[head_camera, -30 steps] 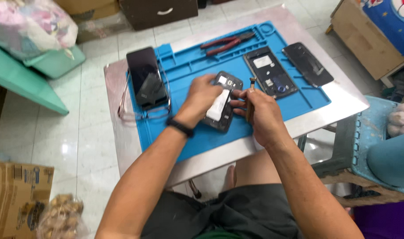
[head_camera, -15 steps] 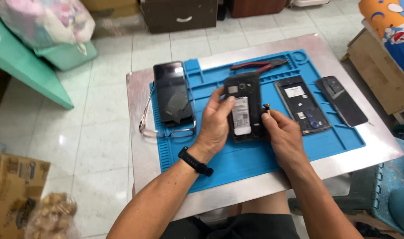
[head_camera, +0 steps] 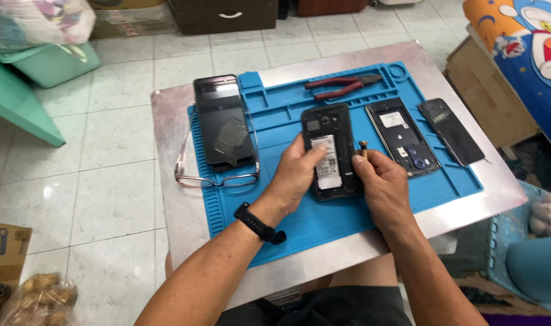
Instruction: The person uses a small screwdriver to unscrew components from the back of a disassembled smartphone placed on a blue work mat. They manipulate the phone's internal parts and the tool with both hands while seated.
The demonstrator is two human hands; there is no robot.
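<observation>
Since the earlier frame both hands have drawn a little nearer the body, and the open phone (head_camera: 330,152) now lies flatter under them, near the middle of the blue mat (head_camera: 287,226). Its back is off, showing a white-labelled battery. The left hand (head_camera: 296,175) grips the phone's left edge, thumb laid across the battery label. The right hand (head_camera: 378,181) presses against the phone's right edge, its fingers closed round a small tool (head_camera: 364,147) whose tip sticks up just beside the phone. A black band (head_camera: 258,223) sits on the left wrist. Just right of the phone lies a phone frame (head_camera: 402,139), and beyond that a dark back cover (head_camera: 452,131) at the mat's edge. Red pliers (head_camera: 342,87) rest at the far side of the mat. To the left lies a black phone (head_camera: 223,121), with glasses (head_camera: 212,178) around its near end. All this sits on a metal table (head_camera: 173,199).
</observation>
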